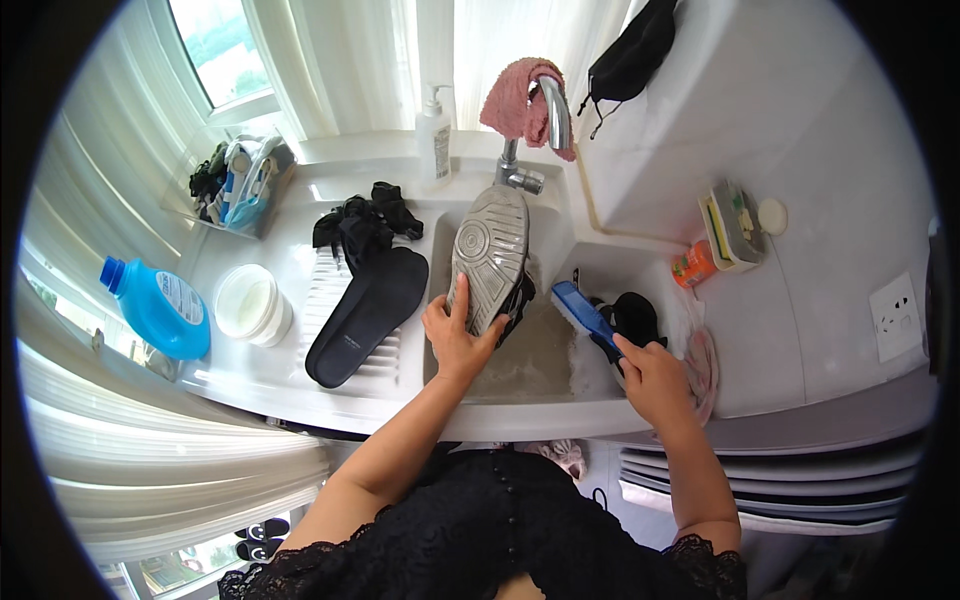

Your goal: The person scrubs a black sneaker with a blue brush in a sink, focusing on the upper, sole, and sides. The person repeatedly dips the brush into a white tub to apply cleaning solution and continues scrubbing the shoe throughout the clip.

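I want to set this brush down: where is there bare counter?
Two patches: between the white tub and black insole, toward the front; and between the clear bin and black bundle. The sink is crowded: gray-soled shoe, blue brush, black item.

Grey-soled black shoe (490, 248) held over white sink basin (540, 416).
Shoe gripped by left hand (460, 338), sole up; blue long-handled plastic brush (584, 311) gripped by right hand (652, 382); flat black insole (368, 315) laid on ribbed white drainboard (324, 287).
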`<control>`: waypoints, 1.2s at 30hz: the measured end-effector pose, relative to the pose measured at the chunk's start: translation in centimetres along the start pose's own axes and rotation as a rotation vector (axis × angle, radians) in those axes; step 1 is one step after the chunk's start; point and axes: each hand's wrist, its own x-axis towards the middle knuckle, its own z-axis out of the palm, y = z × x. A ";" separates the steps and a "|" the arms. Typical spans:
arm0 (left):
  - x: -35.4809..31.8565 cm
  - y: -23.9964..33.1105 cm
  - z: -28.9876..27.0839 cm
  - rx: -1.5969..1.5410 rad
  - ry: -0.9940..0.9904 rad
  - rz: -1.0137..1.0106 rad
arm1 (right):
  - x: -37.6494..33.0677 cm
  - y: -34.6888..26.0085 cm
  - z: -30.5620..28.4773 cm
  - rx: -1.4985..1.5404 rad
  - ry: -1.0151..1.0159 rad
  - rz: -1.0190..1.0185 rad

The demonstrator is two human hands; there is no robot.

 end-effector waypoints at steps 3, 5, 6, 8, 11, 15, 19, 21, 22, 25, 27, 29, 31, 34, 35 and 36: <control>-0.6 -0.4 -0.5 -0.064 0.001 -0.093 | -0.3 -0.5 0.0 0.049 0.081 -0.020; -0.8 -0.8 -1.0 -0.161 -0.019 -0.184 | -0.1 -0.1 1.2 0.076 0.091 -0.014; -0.9 -0.8 -1.3 -0.109 -0.009 -0.172 | 0.0 0.2 1.7 0.057 0.058 0.002; -1.0 -1.3 -1.6 -0.283 -0.054 -0.236 | 0.2 0.9 2.3 0.021 -0.009 0.029; -0.6 -2.5 -1.3 -0.741 -0.184 -0.450 | 1.4 0.8 2.5 0.033 0.004 0.022; 0.6 -0.8 -2.5 -1.355 -0.468 -0.936 | 2.5 1.4 2.8 0.105 0.182 0.022; 0.9 -2.4 -0.3 -1.489 -0.653 -1.394 | 3.4 1.4 2.7 0.187 0.193 0.011; 0.8 -3.6 1.3 -1.505 -0.671 -1.535 | 3.6 0.7 3.2 0.228 0.219 0.003; 0.8 -3.7 2.1 -1.429 -0.634 -1.630 | 3.6 0.6 3.7 0.292 0.253 -0.045; 0.2 -4.0 3.9 -1.211 -0.728 -1.734 | 3.8 0.8 5.7 0.407 0.222 -0.075; -0.5 -4.5 4.8 -1.192 -0.721 -1.744 | 3.6 0.4 6.0 0.425 0.163 -0.026; -0.8 -5.1 5.2 -1.173 -0.745 -1.716 | 3.5 0.7 7.3 0.500 0.147 -0.022; -1.0 -5.5 5.8 -1.000 -0.793 -1.670 | 3.4 0.3 7.7 0.530 0.126 -0.013; -3.6 -10.5 9.1 -0.941 -0.850 -1.514 | 3.8 -0.7 7.9 0.546 0.093 -0.016; -3.0 -9.1 8.4 -0.798 -0.842 -1.468 | 3.9 -0.7 8.0 0.533 0.085 -0.018; -1.9 -6.7 7.0 -0.659 -0.834 -1.418 | 4.0 -0.7 8.0 0.517 0.077 -0.017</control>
